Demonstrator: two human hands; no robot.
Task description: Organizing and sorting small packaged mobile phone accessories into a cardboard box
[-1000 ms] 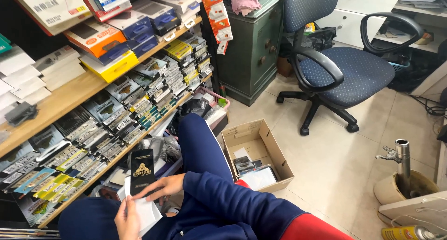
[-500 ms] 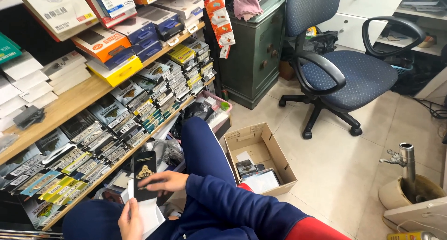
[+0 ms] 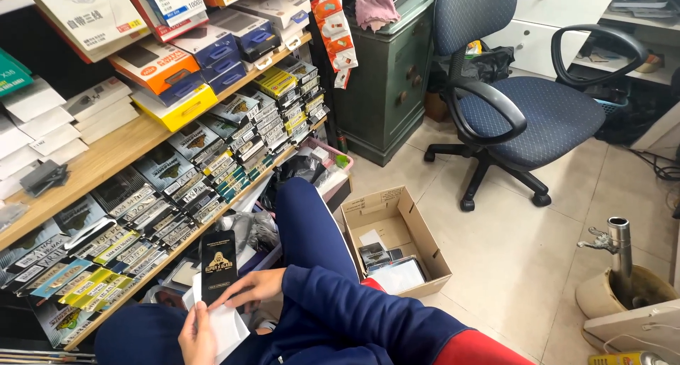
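On the left, the wooden shelf (image 3: 106, 160) carries rows of small packets standing on edge. My left hand (image 3: 198, 334) grips a white sleeve (image 3: 225, 327) from below; my right hand (image 3: 249, 288) pinches the black packet (image 3: 218, 264) upright over my lap — so its front faces me. Further right, an open cardboard box (image 3: 397, 241) holds some packets and papers — then a blue office chair (image 3: 524, 103).

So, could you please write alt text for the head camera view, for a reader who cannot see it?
Seen from above, a seated person in blue holds a black flat packet with the right hand and a white sleeve with the left hand. Wooden shelves packed with small boxes stand on the left; an open cardboard box and a blue office chair are on the tiled floor.
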